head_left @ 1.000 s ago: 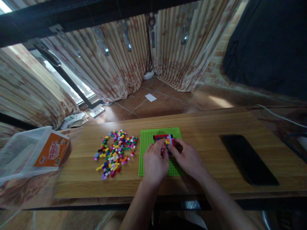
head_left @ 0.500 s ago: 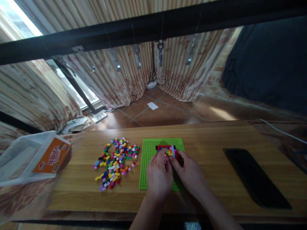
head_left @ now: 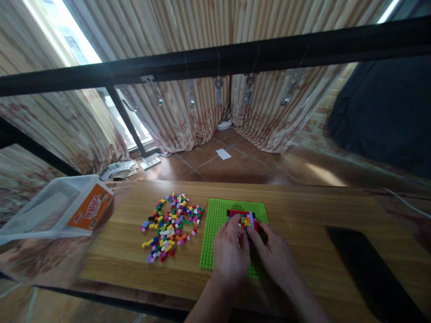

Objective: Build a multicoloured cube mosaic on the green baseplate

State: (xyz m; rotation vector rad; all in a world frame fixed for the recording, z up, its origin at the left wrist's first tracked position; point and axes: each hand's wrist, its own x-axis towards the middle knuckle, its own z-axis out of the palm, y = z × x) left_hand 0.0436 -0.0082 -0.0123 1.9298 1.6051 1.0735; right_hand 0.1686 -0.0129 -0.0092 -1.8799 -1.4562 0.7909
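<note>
Long rectangular wood-grain surface point(head_left: 303, 215), seen from above. Beyond its left end, translucent plastic bin point(head_left: 79, 193) with an orange label. Near the middle, lime-green studded plastic baseplate point(head_left: 210, 237); liable to skid under a sideways push, with no fastening visible. Toward the right end, flat black rounded-corner slab point(head_left: 373, 271), phone-like, well apart from the baseplate. Over the baseplate, bare left hand point(head_left: 232, 253), fingers curled and drawn together; impossible to tell whether holding anything, the fingertips being partly hidden. Opposite, bare right hand point(head_left: 276, 255), narrowed, thumb and fingers on the right edge of a small multicoloured plastic-brick assembly point(head_left: 247, 219), red and black along its far side. Assembly located over the far right part of the baseplate; seated on the studs or held just above, not discernible. Likely failure: bricks popping off or seams opening, from uneven squeezing or off-stud pressure. Smallest, left of the baseplate: loose multicoloured plastic bricks point(head_left: 177, 220), prone to scattering if brushed by the left hand. Counted: one surface, one bin, one baseplate, one slab, two hands, one assembly; loose bricks too numerous and overlapped for a sure count.
</note>
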